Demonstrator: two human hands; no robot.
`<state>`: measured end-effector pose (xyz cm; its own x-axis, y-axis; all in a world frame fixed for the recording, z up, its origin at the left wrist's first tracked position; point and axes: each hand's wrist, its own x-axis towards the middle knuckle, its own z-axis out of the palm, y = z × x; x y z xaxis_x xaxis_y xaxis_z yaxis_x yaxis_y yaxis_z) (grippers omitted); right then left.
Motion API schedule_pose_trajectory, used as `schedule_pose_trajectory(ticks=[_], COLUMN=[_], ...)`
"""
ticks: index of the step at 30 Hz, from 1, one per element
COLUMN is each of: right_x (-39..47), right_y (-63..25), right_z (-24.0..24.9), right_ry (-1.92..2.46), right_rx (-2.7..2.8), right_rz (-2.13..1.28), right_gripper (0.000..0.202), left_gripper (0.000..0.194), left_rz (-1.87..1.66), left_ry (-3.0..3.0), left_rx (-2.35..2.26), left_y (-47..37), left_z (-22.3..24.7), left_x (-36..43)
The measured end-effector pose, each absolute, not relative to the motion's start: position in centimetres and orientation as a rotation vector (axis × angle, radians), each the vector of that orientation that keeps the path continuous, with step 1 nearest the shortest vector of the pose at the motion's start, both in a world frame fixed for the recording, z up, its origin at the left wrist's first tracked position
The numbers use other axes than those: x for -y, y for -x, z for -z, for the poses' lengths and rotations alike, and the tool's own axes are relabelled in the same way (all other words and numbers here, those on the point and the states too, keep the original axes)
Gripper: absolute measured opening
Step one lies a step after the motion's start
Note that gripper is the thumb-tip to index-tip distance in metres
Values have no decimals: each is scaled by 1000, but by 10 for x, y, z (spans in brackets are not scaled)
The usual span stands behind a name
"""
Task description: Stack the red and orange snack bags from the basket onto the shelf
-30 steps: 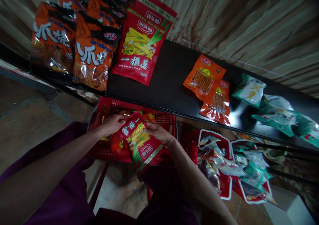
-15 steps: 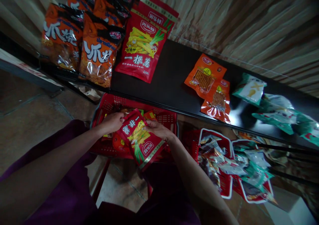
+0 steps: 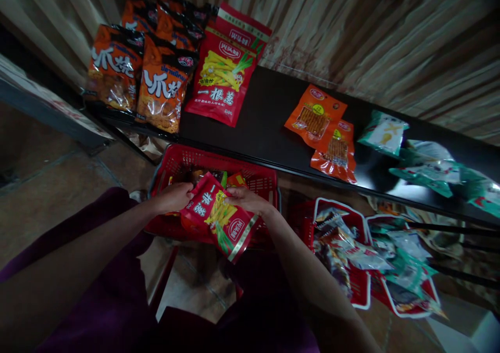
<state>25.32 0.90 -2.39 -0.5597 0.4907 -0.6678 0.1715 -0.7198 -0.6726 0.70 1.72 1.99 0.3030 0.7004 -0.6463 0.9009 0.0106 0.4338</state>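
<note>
At the left of the shelf [image 3: 269, 118], several orange-and-black bags [image 3: 162, 85] are grouped, untouched by either hand. Below them, one corner of a red bag [image 3: 219, 207] is pinched by the left hand [image 3: 174, 197]; how far the fingers are tucked underneath cannot be told. The flat edge is probably better gripped than the filled middle, since brittle contents could be crushed by a hard squeeze.

The red bag is held tilted over the red basket [image 3: 261, 182], its printed face turned up and its gold-banded end hung past the near rim toward the person. Some packets [image 3: 237, 179] in the basket are partly covered by it, so a little lift seems advisable if snagging is to be avoided. On the shelf beyond, a matching bag [image 3: 226, 72] is laid with its banded end toward the wall; by comparison, the held one is turned nearly the other way round.

The upper right edge is gripped by the right hand [image 3: 250, 199]. Even support from both sides is called for, as the seal could be strained by tugging.

Farther right, two orange packets [image 3: 315, 117] are overlapped, two smaller baskets [image 3: 361, 286] are filled, and green-and-white bags [image 3: 385, 133] are spread along the shelf.
</note>
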Motion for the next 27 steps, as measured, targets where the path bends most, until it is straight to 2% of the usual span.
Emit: schedule_pose_trajectory(ticks=[6, 11, 14, 18, 21, 24, 27], right_x=[-12, -14, -12, -7, -6, -6, -6], right_y=[-254, -255, -252, -243, -238, -236, -239], right_z=[25, 21, 19, 19, 20, 18, 15], right_ry=[1394, 1401, 1351, 1206, 1109, 1112, 1210], right_rx=[1264, 1873, 2299, 2482, 2527, 2558, 2500], right_rz=[-2310, -1975, -1705, -1545, -1480, -1451, -1432], right_gripper=[43, 28, 23, 22, 24, 23, 22], left_gripper=[17, 16, 28, 46, 37, 23, 24], left_rz=[347, 397, 345, 140, 94, 215, 292], left_ry=[-1768, -1819, -1857, -1976, -1997, -1913, -1900], left_rx=[-1428, -1421, -1504, -1336, -1120, -1070, -1144], left_y=[-4, 0, 1, -5, -13, -20, -24], left_z=[-22, -17, -14, -11, -11, -14, -17], left_x=[-13, -9, -11, -10, -7, -6, -7])
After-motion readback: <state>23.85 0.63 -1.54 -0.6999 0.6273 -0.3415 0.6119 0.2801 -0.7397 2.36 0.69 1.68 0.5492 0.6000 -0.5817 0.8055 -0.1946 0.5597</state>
